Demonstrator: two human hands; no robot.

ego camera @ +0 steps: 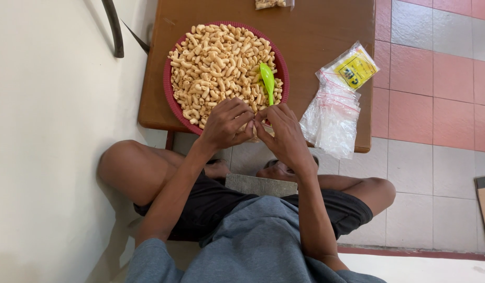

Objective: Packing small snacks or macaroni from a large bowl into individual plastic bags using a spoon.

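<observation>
Both hands meet at the near edge of the table, fingertips pressed together. Left hand (225,124) is curled, thumb & fingers pinched on a small clear plastic pouch (259,131) w/ tan snack pieces in it; right hand (282,133) pinches the same pouch from the 3 o'clock side. Pouch sits between the two sets of fingertips, mostly hidden by them, so can't tell how full it is.

Just beyond the knuckles, at 12 o'clock, a round red woven plastic basket (169,94) heaped w/ short tan tube-shaped snacks (216,63). A bright green plastic scoop (267,79) lies on the heap, approx 1 o'clock from the hands, handle pointing back toward them.

At 3 o'clock from the hands, well apart, a loose stack of empty clear zip bags (330,118), w/ a yellow-labelled packet (353,68) on its far end. All rest on a low brown wooden table (315,31). Person sits cross-legged, black shorts, grey-blue shirt, white wall at 9 o'clock, pink & grey floor tiles (431,78) at 3.
</observation>
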